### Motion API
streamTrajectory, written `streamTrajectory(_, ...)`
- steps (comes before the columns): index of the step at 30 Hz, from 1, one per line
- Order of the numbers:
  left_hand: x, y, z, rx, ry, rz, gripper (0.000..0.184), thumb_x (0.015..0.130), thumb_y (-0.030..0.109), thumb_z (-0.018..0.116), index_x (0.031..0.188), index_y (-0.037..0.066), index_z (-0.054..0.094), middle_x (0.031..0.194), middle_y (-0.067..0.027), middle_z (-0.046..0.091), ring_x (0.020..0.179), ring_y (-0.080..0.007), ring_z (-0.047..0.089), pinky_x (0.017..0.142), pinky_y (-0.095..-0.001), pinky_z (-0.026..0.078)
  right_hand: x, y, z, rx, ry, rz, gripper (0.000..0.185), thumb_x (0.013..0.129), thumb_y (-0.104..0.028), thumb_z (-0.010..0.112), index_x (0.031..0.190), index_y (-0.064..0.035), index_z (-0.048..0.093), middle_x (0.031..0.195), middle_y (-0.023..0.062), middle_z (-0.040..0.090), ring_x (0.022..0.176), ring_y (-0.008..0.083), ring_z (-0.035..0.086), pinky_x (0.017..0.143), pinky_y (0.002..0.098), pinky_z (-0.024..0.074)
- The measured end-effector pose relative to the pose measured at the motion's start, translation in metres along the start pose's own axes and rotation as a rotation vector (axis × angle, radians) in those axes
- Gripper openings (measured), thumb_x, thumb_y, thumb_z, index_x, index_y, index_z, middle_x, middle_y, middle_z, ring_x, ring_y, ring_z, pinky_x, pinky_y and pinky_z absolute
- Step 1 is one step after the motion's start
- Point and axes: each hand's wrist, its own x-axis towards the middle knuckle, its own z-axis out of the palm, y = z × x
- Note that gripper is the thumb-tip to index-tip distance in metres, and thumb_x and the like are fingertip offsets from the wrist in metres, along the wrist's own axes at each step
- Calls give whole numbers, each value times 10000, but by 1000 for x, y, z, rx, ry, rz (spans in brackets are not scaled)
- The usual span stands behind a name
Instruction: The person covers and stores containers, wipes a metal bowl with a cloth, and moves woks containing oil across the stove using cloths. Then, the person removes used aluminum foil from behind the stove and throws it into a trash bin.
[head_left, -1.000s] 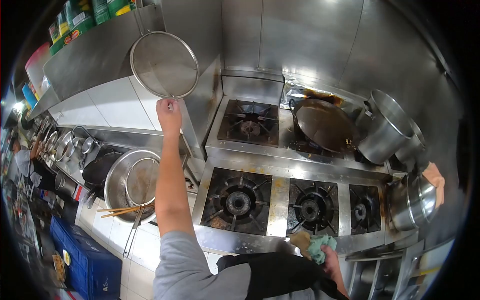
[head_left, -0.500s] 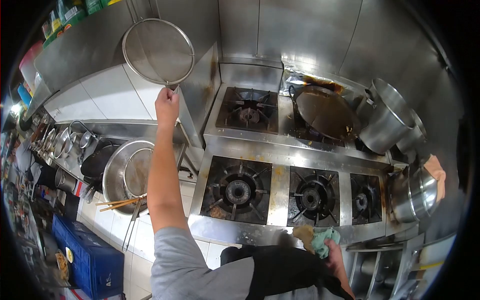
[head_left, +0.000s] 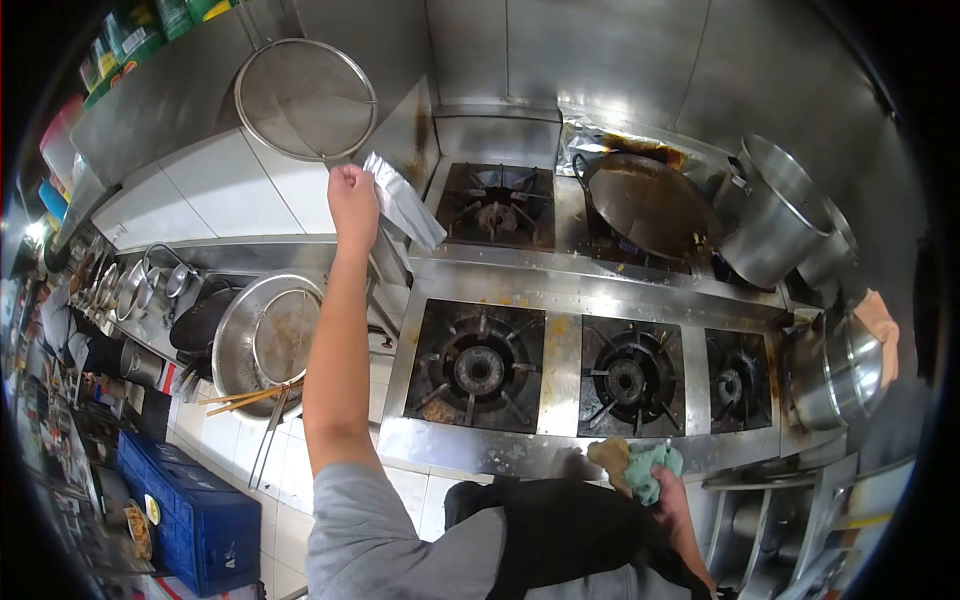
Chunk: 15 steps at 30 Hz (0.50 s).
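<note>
My left hand (head_left: 353, 200) is raised in a fist below the hanging round strainer (head_left: 305, 100). From the fist a flat, shiny silver foil-like sheet (head_left: 405, 205) slants down to the right, toward the back burner (head_left: 497, 208). My right hand (head_left: 668, 485), low at the front edge of the stove (head_left: 560, 370), is closed on a crumpled pale green cloth (head_left: 645, 475). A brownish cloth (head_left: 608, 458) is bunched against it, and whether it is a separate piece I cannot tell.
At the back right stand a dark wok (head_left: 650, 205) and tall steel pots (head_left: 775, 215). More steel pots (head_left: 830, 370) sit at right. On the left are a steel basin (head_left: 232, 350) with a strainer and chopsticks (head_left: 250, 398), and a blue crate (head_left: 190, 520) on the floor.
My left hand has moved slightly right and down, and the silver sheet now shows broadly beside it. My right hand keeps the cloth at the stove's front edge. The view has shifted a little.
</note>
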Motion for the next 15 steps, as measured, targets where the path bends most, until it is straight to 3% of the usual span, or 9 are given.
streamTrajectory(3, -3, 46, 20, -216, 36, -30, 48, 893, 45, 541, 846, 34, 542, 665, 18, 505, 523, -82, 432, 470, -270, 347, -2, -2, 1, -45, -22, -13, 422, 842, -182, 603, 1223, -22, 518, 1097, 128, 635, 973, 284, 657, 836, 414, 559)
streamTrajectory(5, 11, 30, 7, -143, -4, -26, 116, 912, 91, 509, 881, 6, 582, 654, 6, 521, 536, -76, 455, 488, -261, 360, -4, -1, 2, -77, -33, -24, 423, 840, -235, 616, 1196, -21, 538, 1086, 107, 639, 976, 269, 654, 860, 406, 546)
streamTrajectory(7, 11, 22, -11, 376, -38, 14, 341, 929, 247, 502, 926, -74, 617, 817, -194, 662, 717, -286, 629, 683, -378, 486, -5, -1, 0, -52, -10, -31, 425, 834, -234, 618, 1194, -23, 538, 1075, 109, 638, 962, 267, 654, 853, 408, 546)
streamTrajectory(8, 1, 16, -20, 641, -54, 30, 539, 921, 433, 500, 956, -83, 652, 927, -281, 658, 877, -406, 644, 812, -461, 483, -6, -1, -2, -51, -13, -30, 425, 834, -234, 618, 1194, -23, 538, 1075, 109, 638, 962, 267, 654, 853, 408, 546)
streamTrajectory(10, -12, -13, -34, 980, -268, -168, 688, 873, 584, 520, 1001, -73, 682, 1036, -303, 650, 1019, -441, 618, 896, -480, 466, -8, 2, -6, 37, 23, -5, 413, 852, -139, 587, 1238, -24, 495, 1103, 158, 620, 966, 307, 658, 803, 435, 577)
streamTrajectory(12, -27, -49, -34, 1169, -472, -419, 876, 805, 711, 531, 1094, -107, 647, 1180, -308, 610, 1153, -428, 572, 995, -462, 430, -7, 9, -16, 46, 15, -18, 408, 856, -140, 586, 1237, -25, 496, 1106, 159, 620, 970, 309, 657, 809, 437, 576)
streamTrajectory(14, -40, -69, -23, 1202, -424, -456, 821, 773, 691, 590, 1157, -33, 650, 1196, -257, 626, 1167, -392, 576, 995, -442, 441, -7, 11, -16, 52, 6, -47, 403, 860, -142, 585, 1236, -27, 497, 1108, 160, 619, 973, 310, 656, 816, 438, 574)
streamTrajectory(15, -42, -79, -15, 1252, -411, -478, 698, 808, 604, 598, 1159, 5, 660, 1197, -225, 638, 1156, -378, 589, 981, -441, 455, -12, 9, -14, 74, 3, -7, 403, 862, -140, 584, 1239, -27, 497, 1112, 160, 620, 976, 311, 656, 821, 437, 572)
